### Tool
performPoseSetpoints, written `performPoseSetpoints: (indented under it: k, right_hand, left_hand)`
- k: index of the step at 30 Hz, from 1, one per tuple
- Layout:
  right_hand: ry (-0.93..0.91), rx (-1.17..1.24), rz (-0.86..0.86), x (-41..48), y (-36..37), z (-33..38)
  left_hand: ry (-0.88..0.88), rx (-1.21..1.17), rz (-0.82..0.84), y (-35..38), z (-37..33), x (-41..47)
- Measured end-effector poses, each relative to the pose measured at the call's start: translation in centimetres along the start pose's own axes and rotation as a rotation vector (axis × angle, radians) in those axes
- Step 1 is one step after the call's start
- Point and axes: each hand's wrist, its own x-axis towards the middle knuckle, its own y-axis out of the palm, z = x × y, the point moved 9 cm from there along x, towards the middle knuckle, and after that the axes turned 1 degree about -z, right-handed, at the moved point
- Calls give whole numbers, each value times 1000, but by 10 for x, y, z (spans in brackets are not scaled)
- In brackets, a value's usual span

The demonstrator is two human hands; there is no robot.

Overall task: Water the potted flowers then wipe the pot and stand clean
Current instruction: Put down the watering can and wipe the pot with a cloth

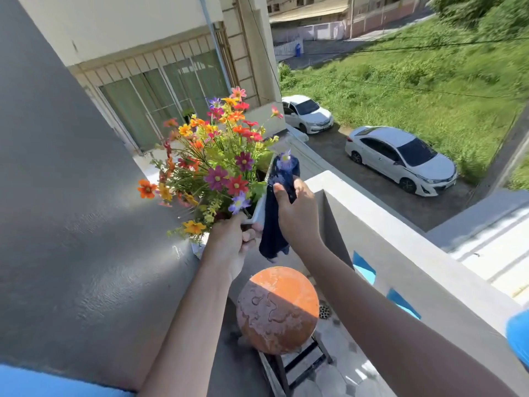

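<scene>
Half pot (259,209) behind cloth (274,219)

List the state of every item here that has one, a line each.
Pot: lifted off the stand, tilted, held at its corner.
Dark cloth: pressed against the pot's side, hanging limp.
Stand top: wet, bare.
Left hand: grip closed on pot.
Right hand: grip closed on cloth.

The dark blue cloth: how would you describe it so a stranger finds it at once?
Start at the bouquet of colourful flowers. Beside its white pot, the right hand holds the dark blue cloth against the pot's side. It is the only dark, limp thing hanging there.
</scene>
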Motion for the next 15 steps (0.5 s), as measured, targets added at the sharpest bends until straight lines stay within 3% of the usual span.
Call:
performPoseSetpoints:
  k: [7,11,15]
  right_hand:
    - [-247,-173,22,17,-6,-12]
    - [-170,-112,132,13,-5,-21]
    - [-233,-170,266,-7,14,-8]
  left_hand:
    - [-17,-116,-2,0,-10,-6]
    - [0,-108,-19,1,-12,-4]
    - [22,-84,-64,-7,-13,5]
